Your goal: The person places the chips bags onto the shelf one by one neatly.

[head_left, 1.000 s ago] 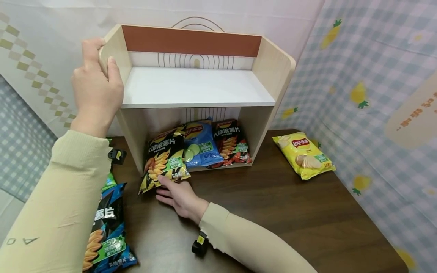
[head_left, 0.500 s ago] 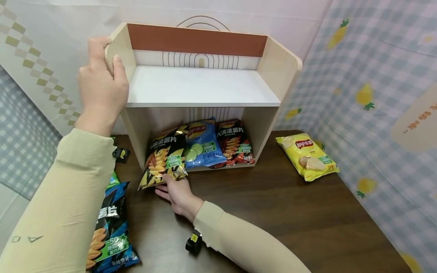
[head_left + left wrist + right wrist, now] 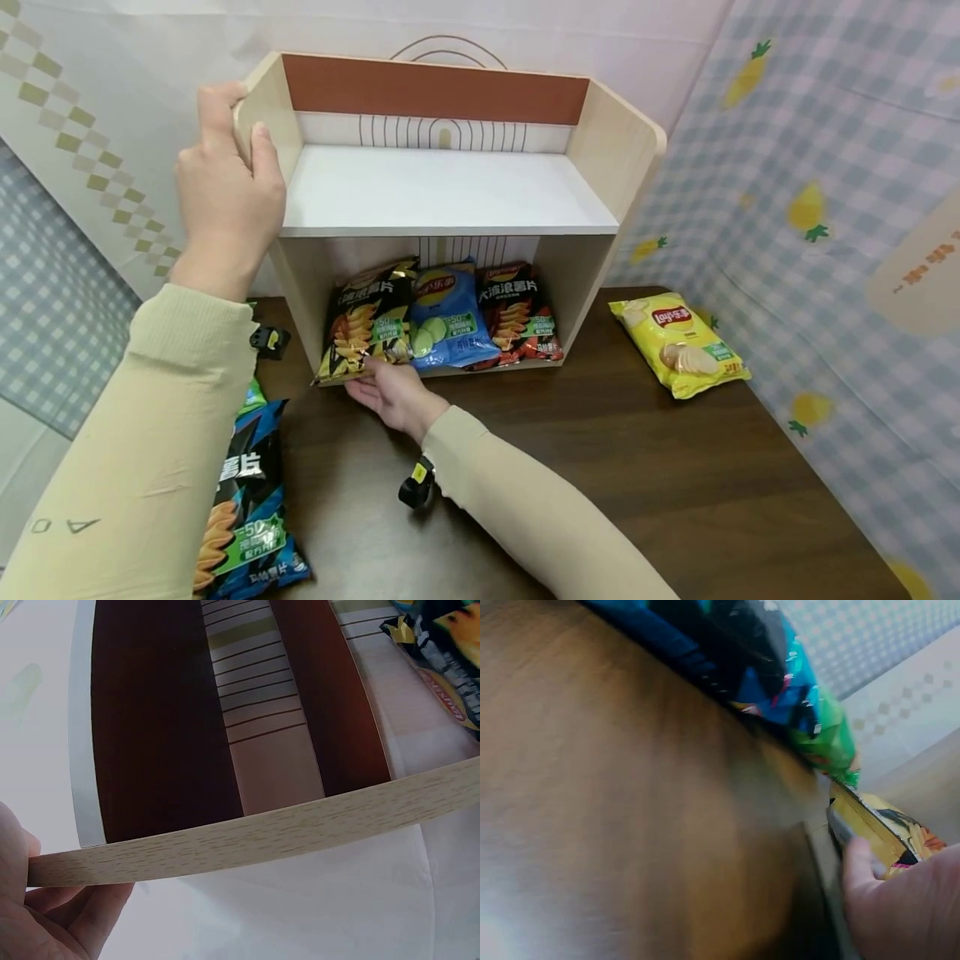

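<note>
My left hand point(image 3: 231, 187) grips the upper left side panel of a small wooden shelf point(image 3: 450, 192), thumb on the inner face. The left wrist view shows the panel's edge point(image 3: 225, 851) between the thumb and fingers. My right hand point(image 3: 397, 398) pinches the bottom edge of a black-and-yellow chip bag point(image 3: 363, 321), thumb on top and fingers beneath. That bag leans back in the lower compartment, at its left side. Beside it stand a blue chip bag point(image 3: 450, 312) and a black-and-red chip bag point(image 3: 516, 312). In the right wrist view, the yellow bag's edge point(image 3: 874, 832) shows at the thumb.
A yellow chip bag point(image 3: 681, 343) lies on the dark wooden table point(image 3: 600, 467) right of the shelf. At the left, partly behind the left sleeve, are a black-and-blue chip bag point(image 3: 255, 508) and a green one point(image 3: 253, 396). Checked cloth point(image 3: 840, 275) hangs along the right.
My right hand has taken hold of the black-and-yellow chip bag's lower edge and moved forward, taking the bag deeper into the compartment. The left hand keeps its grip on the shelf.
</note>
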Demonstrator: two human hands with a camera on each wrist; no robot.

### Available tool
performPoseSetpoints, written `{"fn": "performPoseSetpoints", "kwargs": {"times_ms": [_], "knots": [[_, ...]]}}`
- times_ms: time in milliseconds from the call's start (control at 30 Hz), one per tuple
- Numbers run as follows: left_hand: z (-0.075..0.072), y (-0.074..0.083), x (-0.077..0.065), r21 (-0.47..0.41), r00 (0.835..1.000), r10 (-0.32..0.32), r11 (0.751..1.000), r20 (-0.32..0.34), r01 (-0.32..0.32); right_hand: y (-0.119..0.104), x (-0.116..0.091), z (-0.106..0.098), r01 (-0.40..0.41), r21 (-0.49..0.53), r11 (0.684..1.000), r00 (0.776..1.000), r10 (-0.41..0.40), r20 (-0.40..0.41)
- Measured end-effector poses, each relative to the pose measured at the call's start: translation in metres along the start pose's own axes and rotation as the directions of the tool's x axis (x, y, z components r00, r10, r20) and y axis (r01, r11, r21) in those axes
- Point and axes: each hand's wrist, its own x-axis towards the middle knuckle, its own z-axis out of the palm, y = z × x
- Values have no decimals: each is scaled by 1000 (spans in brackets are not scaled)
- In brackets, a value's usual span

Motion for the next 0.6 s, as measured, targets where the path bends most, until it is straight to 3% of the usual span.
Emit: {"fn": "performPoseSetpoints", "kwargs": {"times_ms": [100, 333, 600], "knots": [[0, 0, 0, 2, 1000, 10, 1000, -2, -10, 7, -1, -5, -42, -8, 999, 999, 42, 15], [0, 0, 0, -3, 1000, 5, 1000, -6, -5, 15, -6, -6, -36, 21, 999, 999, 35, 41], [1, -1, 1, -10, 1000, 1, 1000, 2, -1, 18, -6, -9, -72, -40, 997, 995, 74, 66]]}}
